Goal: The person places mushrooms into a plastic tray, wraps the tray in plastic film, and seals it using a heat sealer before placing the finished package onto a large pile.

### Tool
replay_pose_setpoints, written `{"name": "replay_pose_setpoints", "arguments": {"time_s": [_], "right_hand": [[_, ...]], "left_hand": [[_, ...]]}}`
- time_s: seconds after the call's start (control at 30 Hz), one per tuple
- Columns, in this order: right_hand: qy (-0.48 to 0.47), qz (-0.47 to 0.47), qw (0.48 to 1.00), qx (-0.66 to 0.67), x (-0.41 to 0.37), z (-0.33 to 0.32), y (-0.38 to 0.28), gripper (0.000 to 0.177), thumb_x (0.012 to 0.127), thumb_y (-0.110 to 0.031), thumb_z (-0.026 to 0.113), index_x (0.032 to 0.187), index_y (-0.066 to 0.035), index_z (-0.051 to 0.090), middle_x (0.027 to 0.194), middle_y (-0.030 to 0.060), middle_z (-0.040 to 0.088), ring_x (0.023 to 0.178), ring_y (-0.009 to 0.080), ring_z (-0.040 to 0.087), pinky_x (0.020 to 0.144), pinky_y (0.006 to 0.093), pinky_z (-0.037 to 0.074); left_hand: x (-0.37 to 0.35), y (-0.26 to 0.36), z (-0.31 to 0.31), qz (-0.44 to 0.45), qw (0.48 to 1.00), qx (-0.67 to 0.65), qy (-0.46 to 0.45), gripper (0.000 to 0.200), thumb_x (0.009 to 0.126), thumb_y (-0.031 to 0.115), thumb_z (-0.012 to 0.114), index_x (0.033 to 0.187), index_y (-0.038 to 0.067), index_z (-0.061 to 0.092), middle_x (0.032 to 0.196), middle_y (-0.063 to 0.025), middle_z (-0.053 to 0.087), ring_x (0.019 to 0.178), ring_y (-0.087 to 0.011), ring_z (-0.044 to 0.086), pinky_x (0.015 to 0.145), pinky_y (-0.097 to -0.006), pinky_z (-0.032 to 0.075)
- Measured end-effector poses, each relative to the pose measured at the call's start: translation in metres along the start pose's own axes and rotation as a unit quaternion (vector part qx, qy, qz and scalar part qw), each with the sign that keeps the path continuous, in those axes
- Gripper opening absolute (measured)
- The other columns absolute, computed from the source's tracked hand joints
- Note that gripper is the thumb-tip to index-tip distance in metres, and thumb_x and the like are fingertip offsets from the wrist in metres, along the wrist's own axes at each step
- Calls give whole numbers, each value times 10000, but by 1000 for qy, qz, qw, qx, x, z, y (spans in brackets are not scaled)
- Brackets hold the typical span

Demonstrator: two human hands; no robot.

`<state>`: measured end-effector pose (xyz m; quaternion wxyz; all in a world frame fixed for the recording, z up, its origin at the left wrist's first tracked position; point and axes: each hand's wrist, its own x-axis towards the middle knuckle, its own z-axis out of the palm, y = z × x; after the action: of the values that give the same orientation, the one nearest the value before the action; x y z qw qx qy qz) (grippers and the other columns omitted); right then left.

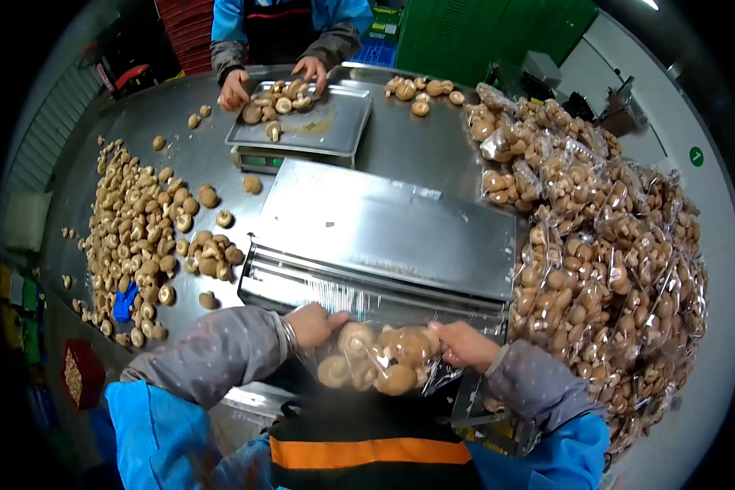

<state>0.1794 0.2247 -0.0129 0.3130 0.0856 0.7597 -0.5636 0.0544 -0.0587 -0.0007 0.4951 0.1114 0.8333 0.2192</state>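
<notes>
A clear plastic bag of mushrooms point(396, 379) hangs between my hands at the near edge of a metal wrapping machine point(359, 220). My left hand point(312, 324) is closed on the bag's left side, with the thumb toward the mushrooms. On the other side, my right hand point(464, 345) pinches the bag's right upper corner. Clear film stretches from the machine's front slot toward the bag. Several brown caps and pale stems show through the plastic. The bag's underside is partly hidden.
Loose mushrooms point(135, 237) with a blue scrap point(125, 302) lie at left. Bagged mushrooms point(604, 278) are heaped at right. Across the table point(416, 155), a co-worker's hands point(235, 90) handle mushrooms on a scale tray point(335, 122). A red crate point(83, 376) stands at lower left.
</notes>
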Motion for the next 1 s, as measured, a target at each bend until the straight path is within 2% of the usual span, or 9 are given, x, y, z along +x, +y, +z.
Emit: {"name": "replay_pose_setpoints", "arguments": {"time_s": [0.1,0.33,0.4,0.47,0.6,0.73,0.8,0.87,1.0], "right_hand": [[69,-7,990,-123,-6,53,56,430,975,-334,414,861,6,651,765,164,659,686,286,637,648,386,482],[187,88,978,-14,-36,98,63,502,933,-381,501,692,30,659,547,103,607,498,183,603,525,303,474],[236,23,971,-12,-48,102,84,419,921,-314,539,683,15,645,580,84,599,494,161,544,517,284,439],[401,-221,875,-160,-50,112,87,351,923,-272,536,746,11,644,675,95,620,504,150,513,523,282,424],[391,-83,822,407,-53,144,82,338,959,-261,500,704,-40,523,572,9,452,449,94,365,446,242,300],[311,-10,802,510,-71,146,83,346,974,-292,468,689,-101,421,534,-42,328,409,49,269,367,209,187],[357,16,817,453,-80,140,88,361,944,-279,535,652,-81,458,500,-66,311,401,62,306,385,226,215],[488,-46,871,29,-70,127,109,345,922,-252,561,640,-65,494,480,-2,399,420,130,394,419,281,311],[591,-81,696,-399,-28,136,89,294,861,-244,597,648,-63,508,656,130,539,595,345,544,513,405,415]], "left_hand": [[-2,-37,46,119,978,157,73,561,931,489,392,861,16,686,847,-249,637,813,-424,610,724,-472,495],[-21,-103,85,196,953,51,225,464,832,392,651,613,-15,611,535,-177,549,485,-316,543,488,-388,431],[-30,-113,86,127,946,-267,133,257,832,148,677,664,-17,575,604,-40,550,538,-109,455,519,-289,399],[-24,-113,105,277,880,-221,317,218,849,108,646,700,-27,561,736,-59,577,634,-95,469,576,-261,401],[-13,-93,133,184,797,-389,422,239,897,163,582,761,-23,520,645,-69,471,609,-116,391,569,-276,381],[-16,-105,138,166,791,-365,463,281,924,181,538,732,-14,471,601,-84,400,593,-114,336,533,-304,355],[-25,-119,133,156,800,-258,519,294,913,185,554,703,-2,467,589,-126,472,494,-203,419,486,-362,360],[-40,-122,128,116,825,1,552,255,902,189,557,707,40,487,626,-128,554,473,-297,530,446,-407,380],[-10,-112,116,157,775,213,574,206,851,247,601,728,117,499,592,-77,562,515,-288,572,452,-411,435]]}}
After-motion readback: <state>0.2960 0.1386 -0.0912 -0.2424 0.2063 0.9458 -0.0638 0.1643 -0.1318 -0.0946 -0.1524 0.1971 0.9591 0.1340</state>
